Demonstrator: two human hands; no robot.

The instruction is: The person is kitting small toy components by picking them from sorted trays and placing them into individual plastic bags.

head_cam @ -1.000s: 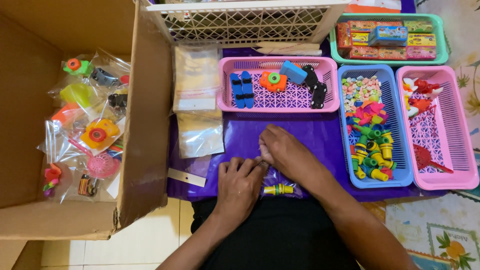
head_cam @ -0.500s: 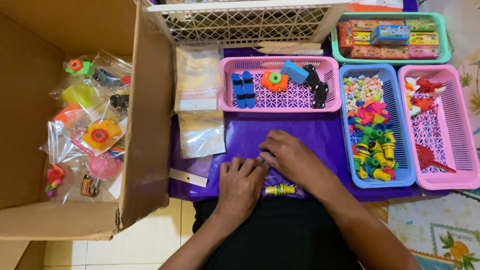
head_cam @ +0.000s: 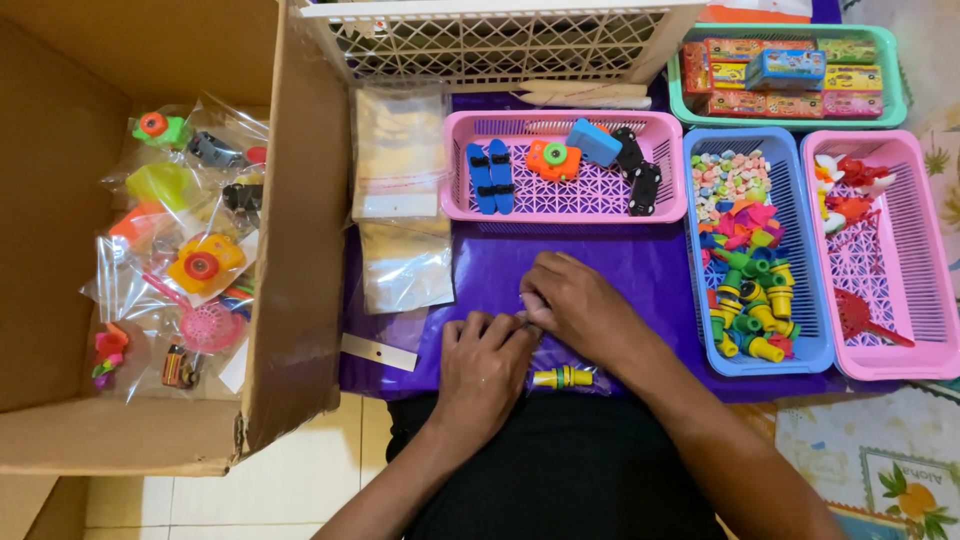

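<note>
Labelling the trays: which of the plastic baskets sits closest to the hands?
The pink slotted plastic basket holding the blue skateboard toys, straight ahead of the right hand. The blue basket and the other pink basket lie farther right; the green one is farthest.

Head cam, steep top-down, close.

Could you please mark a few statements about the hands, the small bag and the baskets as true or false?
1. Both hands, left hand and right hand, meet on a clear plastic bag at the near edge of the purple mat. True.
2. The bag holds a red toy. False: a yellow and green toy shows in it.
3. The blue basket stands between two pink baskets. True.
4. The cardboard box is empty. False: packed toy bags lie in it.
</note>
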